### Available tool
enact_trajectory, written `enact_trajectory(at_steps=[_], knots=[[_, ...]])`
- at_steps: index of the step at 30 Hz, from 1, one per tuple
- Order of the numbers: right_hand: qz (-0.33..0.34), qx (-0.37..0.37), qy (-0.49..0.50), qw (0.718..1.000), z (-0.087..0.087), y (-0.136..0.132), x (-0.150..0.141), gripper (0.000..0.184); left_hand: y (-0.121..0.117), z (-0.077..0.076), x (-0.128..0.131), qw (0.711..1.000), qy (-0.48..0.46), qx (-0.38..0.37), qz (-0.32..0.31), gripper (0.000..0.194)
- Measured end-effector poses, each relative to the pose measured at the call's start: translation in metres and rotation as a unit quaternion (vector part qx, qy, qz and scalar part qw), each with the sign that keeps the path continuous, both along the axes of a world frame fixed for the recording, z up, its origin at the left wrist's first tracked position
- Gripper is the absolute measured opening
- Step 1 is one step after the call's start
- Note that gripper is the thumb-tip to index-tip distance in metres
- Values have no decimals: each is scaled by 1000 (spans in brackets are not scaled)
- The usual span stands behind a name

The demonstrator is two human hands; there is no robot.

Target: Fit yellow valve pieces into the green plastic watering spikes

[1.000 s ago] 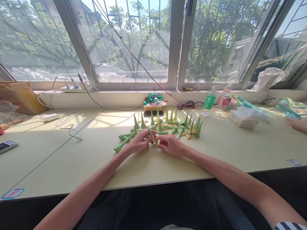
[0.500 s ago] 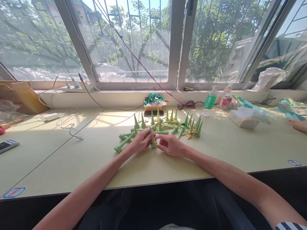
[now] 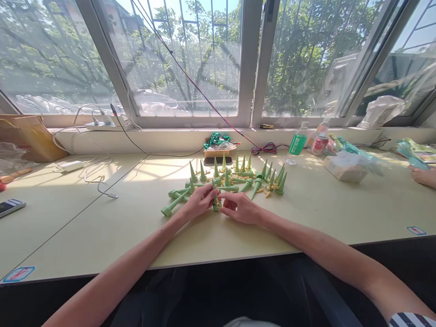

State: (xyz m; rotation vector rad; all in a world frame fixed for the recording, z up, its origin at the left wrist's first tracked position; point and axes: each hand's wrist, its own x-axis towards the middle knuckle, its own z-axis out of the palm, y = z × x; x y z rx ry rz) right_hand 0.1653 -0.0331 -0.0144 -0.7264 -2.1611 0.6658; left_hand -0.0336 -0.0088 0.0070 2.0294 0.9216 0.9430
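Observation:
A green plant watering spike (image 3: 215,200) stands point up on the table, with my left hand (image 3: 200,200) closed around its side. A small yellow valve (image 3: 218,204) sticks out low on this spike. At that valve is my right hand (image 3: 242,208), index finger and thumb bent in on either side of it, the other fingers curled. Just beyond my hands are several more green spikes (image 3: 281,184), some upright and some lying down. Loose yellow valves (image 3: 268,194) are scattered among them. One spike (image 3: 170,209) lies left of my left hand.
Behind the spikes are a black phone (image 3: 218,161) and a small box (image 3: 220,152) of green material. To the right stand a bottle (image 3: 298,144), a can (image 3: 320,145) and a tissue pack (image 3: 345,167). Another person's hand (image 3: 424,176) shows at the right edge. A white cable (image 3: 100,186) lies left.
The held spike has turned slightly, so its yellow valve faces more toward me. My right fingers have shifted a little with it. My left hand keeps its hold.

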Motion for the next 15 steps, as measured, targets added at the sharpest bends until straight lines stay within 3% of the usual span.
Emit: enact_trajectory(at_steps=[15], knots=[[9, -9, 6, 1000, -1, 0, -3, 22, 2, -6, -2, 999, 21, 37, 23, 35]])
